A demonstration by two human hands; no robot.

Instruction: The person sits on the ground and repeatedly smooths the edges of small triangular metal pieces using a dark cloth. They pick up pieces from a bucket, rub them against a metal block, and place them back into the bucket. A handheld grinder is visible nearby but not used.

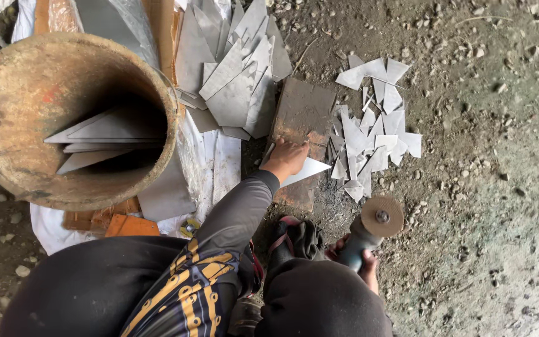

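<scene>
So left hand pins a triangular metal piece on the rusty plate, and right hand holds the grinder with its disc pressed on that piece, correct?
Not quite. In the head view the left hand does pin the triangular metal piece on the rusty plate, but the right hand holds the grinder off to the side, its disc clear of the piece.

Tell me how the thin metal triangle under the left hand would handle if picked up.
The metal triangle looks thin and flat like the cut offcuts beside it, so probably light and fairly stiff. Its pointed tip and cut edges likely feel sharp. It lies flat on the rusty plate under the left hand, so it should slide, not roll.
</scene>
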